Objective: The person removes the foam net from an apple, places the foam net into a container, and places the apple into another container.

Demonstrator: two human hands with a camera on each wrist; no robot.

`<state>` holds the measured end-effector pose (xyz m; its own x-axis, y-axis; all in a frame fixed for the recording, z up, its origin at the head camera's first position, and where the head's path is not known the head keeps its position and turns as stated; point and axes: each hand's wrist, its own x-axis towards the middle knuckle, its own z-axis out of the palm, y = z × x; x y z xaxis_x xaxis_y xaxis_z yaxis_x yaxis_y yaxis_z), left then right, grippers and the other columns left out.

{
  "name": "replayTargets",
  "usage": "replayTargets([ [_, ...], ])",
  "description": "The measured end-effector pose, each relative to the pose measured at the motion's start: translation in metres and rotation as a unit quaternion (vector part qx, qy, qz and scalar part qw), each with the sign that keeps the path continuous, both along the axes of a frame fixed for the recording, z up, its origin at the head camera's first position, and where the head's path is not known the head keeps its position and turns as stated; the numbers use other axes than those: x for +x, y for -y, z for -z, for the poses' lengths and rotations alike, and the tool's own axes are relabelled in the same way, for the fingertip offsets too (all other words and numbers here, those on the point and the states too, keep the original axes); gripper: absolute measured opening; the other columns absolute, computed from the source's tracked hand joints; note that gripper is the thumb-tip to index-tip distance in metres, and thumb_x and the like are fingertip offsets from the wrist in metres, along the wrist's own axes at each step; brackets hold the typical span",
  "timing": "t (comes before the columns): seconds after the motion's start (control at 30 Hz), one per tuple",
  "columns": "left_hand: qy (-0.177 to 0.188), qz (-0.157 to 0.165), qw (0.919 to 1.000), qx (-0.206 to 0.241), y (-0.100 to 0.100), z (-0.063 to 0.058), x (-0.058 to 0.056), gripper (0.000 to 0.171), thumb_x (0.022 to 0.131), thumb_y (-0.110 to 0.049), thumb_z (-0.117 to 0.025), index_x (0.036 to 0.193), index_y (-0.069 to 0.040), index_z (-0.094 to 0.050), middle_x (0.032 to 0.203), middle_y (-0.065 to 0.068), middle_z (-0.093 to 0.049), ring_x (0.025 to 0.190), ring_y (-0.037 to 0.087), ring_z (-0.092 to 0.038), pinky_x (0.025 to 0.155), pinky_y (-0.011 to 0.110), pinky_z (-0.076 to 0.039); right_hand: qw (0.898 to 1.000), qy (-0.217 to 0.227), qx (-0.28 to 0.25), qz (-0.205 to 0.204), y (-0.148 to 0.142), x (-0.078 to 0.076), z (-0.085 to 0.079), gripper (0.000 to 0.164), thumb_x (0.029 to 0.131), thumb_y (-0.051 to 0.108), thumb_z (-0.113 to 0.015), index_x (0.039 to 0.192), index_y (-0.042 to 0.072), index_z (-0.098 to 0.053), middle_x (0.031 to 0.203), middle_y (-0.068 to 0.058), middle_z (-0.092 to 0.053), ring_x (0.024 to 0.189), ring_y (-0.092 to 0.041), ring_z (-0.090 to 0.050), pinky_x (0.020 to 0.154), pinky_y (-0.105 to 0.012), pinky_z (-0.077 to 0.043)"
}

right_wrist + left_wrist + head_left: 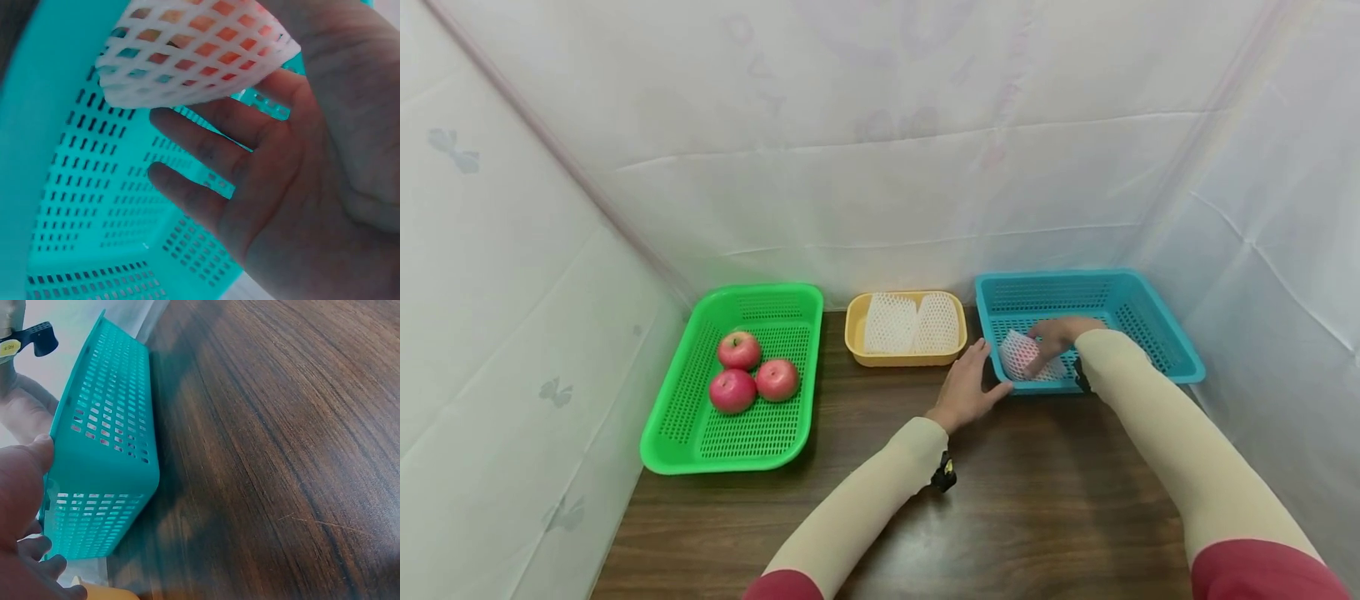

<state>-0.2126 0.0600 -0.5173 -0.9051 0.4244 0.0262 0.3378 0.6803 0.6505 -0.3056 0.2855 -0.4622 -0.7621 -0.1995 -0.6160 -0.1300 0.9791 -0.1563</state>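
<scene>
An apple in a white foam net (pixel 1019 354) sits in the near left corner of the blue basket (pixel 1189 367). My right hand (pixel 1060 335) reaches into that basket and holds the netted apple between thumb and fingers. The right wrist view shows the foam net (pixel 206 53) above several extended fingers, with red skin through its mesh. Outside the same corner, my left hand (pixel 964 390) is spread, its thumb touching the basket rim. In the left wrist view, the left thumb (pixel 39 450) lies at the rim and the other fingers are along the basket's outer side.
Left on the wooden table (pixel 880 508) stands a green basket (pixel 658 433) with three red apples (pixel 739 350). Between the baskets, a yellow tray (pixel 906 360) holds white foam nets (pixel 891 323). White curtains (pixel 910 200) enclose the back and sides.
</scene>
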Motion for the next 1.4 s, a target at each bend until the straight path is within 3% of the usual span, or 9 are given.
replayTargets([
  [0.1, 0.001, 0.000, 1.0000, 0.000, -0.001, 0.001, 0.000, 0.080, 0.099, -0.048, -0.064, 0.162, -0.013, -0.030, 0.170, 0.003, -0.024, 0.155, 0.021, -0.023, 0.124, 0.043, -0.023, 1.000, 0.010, -0.005, 0.012, -0.001, 0.001, 0.001, 0.115, 0.074, 0.068, -0.081, 0.155, -0.001, -0.038, 0.155, -0.033, -0.037, 0.138, -0.055, -0.037, 0.103, -0.073, -0.039],
  [0.37, -0.005, 0.003, 1.0000, 0.001, -0.002, 0.002, -0.001, 0.079, 0.100, -0.048, -0.064, 0.162, -0.011, -0.031, 0.169, 0.005, -0.024, 0.155, 0.024, -0.024, 0.123, 0.046, -0.024, 1.000, 0.001, -0.008, -0.004, 0.001, 0.000, 0.002, 0.104, 0.079, 0.055, -0.082, 0.153, -0.004, -0.039, 0.145, -0.031, -0.047, 0.128, -0.050, -0.048, 0.100, -0.068, -0.044],
  [0.57, -0.008, 0.006, 0.9999, -0.003, -0.003, 0.001, 0.000, 0.078, 0.100, -0.048, -0.063, 0.161, -0.008, -0.033, 0.169, 0.006, -0.025, 0.155, 0.024, -0.024, 0.123, 0.047, -0.024, 1.000, -0.008, -0.006, 0.002, -0.005, -0.005, 0.005, 0.103, 0.081, 0.050, -0.083, 0.155, -0.004, -0.036, 0.147, -0.032, -0.045, 0.128, -0.050, -0.048, 0.099, -0.068, -0.045],
  [0.77, -0.008, 0.004, 0.9999, -0.012, -0.002, 0.000, 0.000, 0.079, 0.100, -0.049, -0.063, 0.161, -0.010, -0.032, 0.169, 0.005, -0.025, 0.155, 0.024, -0.023, 0.123, 0.047, -0.024, 1.000, -0.023, -0.001, -0.019, -0.009, -0.009, 0.004, 0.100, 0.081, 0.044, -0.085, 0.153, -0.006, -0.037, 0.142, -0.030, -0.051, 0.124, -0.048, -0.053, 0.095, -0.064, -0.048],
  [1.4, -0.008, 0.003, 0.9999, -0.014, -0.002, 0.000, 0.000, 0.080, 0.100, -0.050, -0.063, 0.161, -0.010, -0.032, 0.169, 0.006, -0.024, 0.155, 0.025, -0.023, 0.123, 0.048, -0.024, 0.999, -0.039, 0.002, -0.030, -0.005, -0.009, 0.001, 0.098, 0.077, 0.043, -0.088, 0.150, -0.006, -0.044, 0.142, -0.030, -0.052, 0.126, -0.050, -0.052, 0.097, -0.065, -0.048],
])
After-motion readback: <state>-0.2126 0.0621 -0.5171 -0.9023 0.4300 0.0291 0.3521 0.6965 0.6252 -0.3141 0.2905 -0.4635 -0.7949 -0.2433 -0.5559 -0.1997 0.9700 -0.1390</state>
